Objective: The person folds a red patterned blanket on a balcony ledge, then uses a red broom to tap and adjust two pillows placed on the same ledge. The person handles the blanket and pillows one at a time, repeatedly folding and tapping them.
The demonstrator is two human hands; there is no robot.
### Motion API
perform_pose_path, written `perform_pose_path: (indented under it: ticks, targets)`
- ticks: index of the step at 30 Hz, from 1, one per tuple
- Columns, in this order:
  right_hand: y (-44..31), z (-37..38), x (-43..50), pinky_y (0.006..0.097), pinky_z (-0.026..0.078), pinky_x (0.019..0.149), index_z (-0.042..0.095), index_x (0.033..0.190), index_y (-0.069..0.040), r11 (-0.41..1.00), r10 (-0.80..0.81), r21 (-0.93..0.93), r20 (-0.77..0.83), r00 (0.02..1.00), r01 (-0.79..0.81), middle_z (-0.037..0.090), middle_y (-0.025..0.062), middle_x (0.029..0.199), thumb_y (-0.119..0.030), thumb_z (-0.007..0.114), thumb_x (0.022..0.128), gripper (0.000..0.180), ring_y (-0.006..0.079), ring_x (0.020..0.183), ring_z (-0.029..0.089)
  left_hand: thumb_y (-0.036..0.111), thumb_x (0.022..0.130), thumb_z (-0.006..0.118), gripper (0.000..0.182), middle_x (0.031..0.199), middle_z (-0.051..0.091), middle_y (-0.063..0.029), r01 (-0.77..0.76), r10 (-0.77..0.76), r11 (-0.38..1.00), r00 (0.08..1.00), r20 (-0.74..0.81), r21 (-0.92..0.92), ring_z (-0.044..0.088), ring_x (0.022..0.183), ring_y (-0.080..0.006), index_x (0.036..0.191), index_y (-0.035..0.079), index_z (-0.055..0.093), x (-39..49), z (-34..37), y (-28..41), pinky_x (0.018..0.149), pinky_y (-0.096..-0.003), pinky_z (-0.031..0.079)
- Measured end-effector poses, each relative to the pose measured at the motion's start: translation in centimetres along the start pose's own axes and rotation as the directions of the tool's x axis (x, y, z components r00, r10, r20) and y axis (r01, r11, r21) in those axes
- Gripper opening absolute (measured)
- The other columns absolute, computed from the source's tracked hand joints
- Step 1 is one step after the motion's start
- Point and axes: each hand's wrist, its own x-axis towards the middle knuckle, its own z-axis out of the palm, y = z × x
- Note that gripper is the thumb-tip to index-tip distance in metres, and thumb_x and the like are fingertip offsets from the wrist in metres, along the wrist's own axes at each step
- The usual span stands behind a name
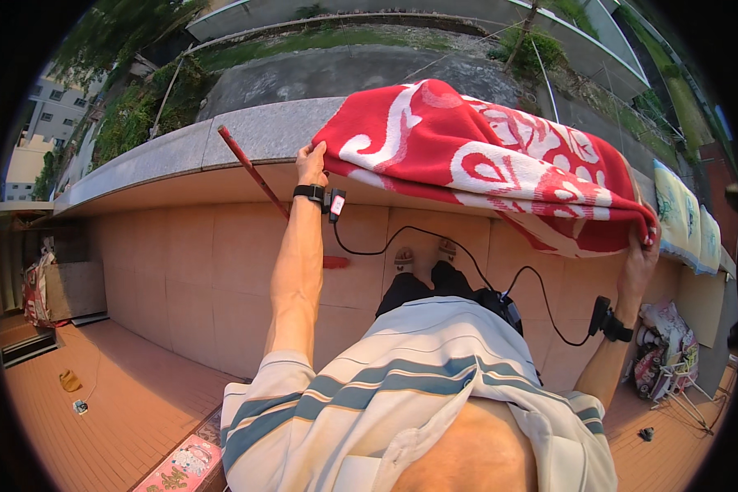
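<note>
A red blanket with white patterns (430, 141) lies in folds over the stone-topped parapet (270, 129). My left hand (312, 161) grips its near left corner with fingers and thumb. At the blanket's right end, my right hand (641, 261) is closed on a bunched edge, with part of the fingers hidden by the cloth. Between the hands the near edge hangs on my side of the parapet, and a lower fold droops toward the right. Both wrists wear black straps with small devices joined to cables.
A red pole (252, 169) leans on the parapet left of my left hand. Pale blue-edged bedding (679, 212) hangs over the parapet at right. A folding chair (676, 378) piled with cloth stands lower right. A pink mat (181, 467) lies lower left. Open ground drops away beyond the parapet.
</note>
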Motion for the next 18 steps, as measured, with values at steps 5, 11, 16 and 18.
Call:
perform_pose_path:
  ticks: [5, 11, 16, 18]
  targets:
    - [0.6, -0.1, -0.2, 0.0293, 0.040, 0.107, 0.058, 0.131, -0.005, 1.000, 0.027, 0.016, -0.034, 0.999, -0.026, 0.056, 0.0050, 0.132, -0.003, 0.062, 0.097, 0.034, 0.0147, 0.121, 0.052, 0.017, 0.082, 0.081, 0.056, 0.116, 0.063, -0.0113, -0.145, 0.154, 0.961, 0.988, -0.019, 0.236, 0.063, 0.092, -0.0190, 0.127, -0.001, 0.053, 0.4, -0.1, -0.3, 0.076, -0.0334, 0.055]
    - [4.3, -3.0, 0.4, 0.0261, 0.044, 0.100, 0.058, 0.125, -0.007, 0.962, 0.157, 0.238, -0.070, 0.985, -0.137, 0.061, 0.0022, 0.118, 0.002, 0.058, 0.095, 0.031, 0.0122, 0.111, 0.056, 0.026, 0.083, 0.080, 0.044, 0.110, 0.065, -0.0071, 0.018, -0.071, 0.948, 0.985, 0.156, 0.317, 0.061, 0.094, -0.0184, 0.119, 0.009, 0.061, -1.6, -0.6, 2.4, 0.079, -0.0382, 0.047]
    - [5.6, -3.9, 1.3, 0.0245, 0.048, 0.095, 0.057, 0.124, -0.006, 0.958, 0.157, 0.260, -0.139, 0.978, -0.117, 0.063, 0.0027, 0.113, 0.005, 0.056, 0.094, 0.031, 0.0118, 0.105, 0.060, 0.026, 0.084, 0.076, 0.032, 0.103, 0.065, -0.0056, 0.194, -0.220, 0.973, 0.937, 0.270, 0.122, 0.061, 0.091, -0.0192, 0.109, 0.010, 0.063, -3.8, -0.8, 4.1, 0.078, -0.0358, 0.048]
    - [5.6, -3.7, 1.5, 0.0245, 0.049, 0.094, 0.057, 0.123, -0.005, 0.931, 0.209, 0.338, -0.173, 0.962, -0.141, 0.064, 0.0038, 0.114, 0.006, 0.055, 0.094, 0.031, 0.0124, 0.104, 0.062, 0.023, 0.085, 0.073, 0.028, 0.107, 0.065, -0.0088, 0.250, -0.270, 0.963, 0.917, 0.294, 0.104, 0.061, 0.095, -0.0218, 0.108, 0.011, 0.063, -4.4, -0.6, 4.5, 0.077, -0.0388, 0.049]
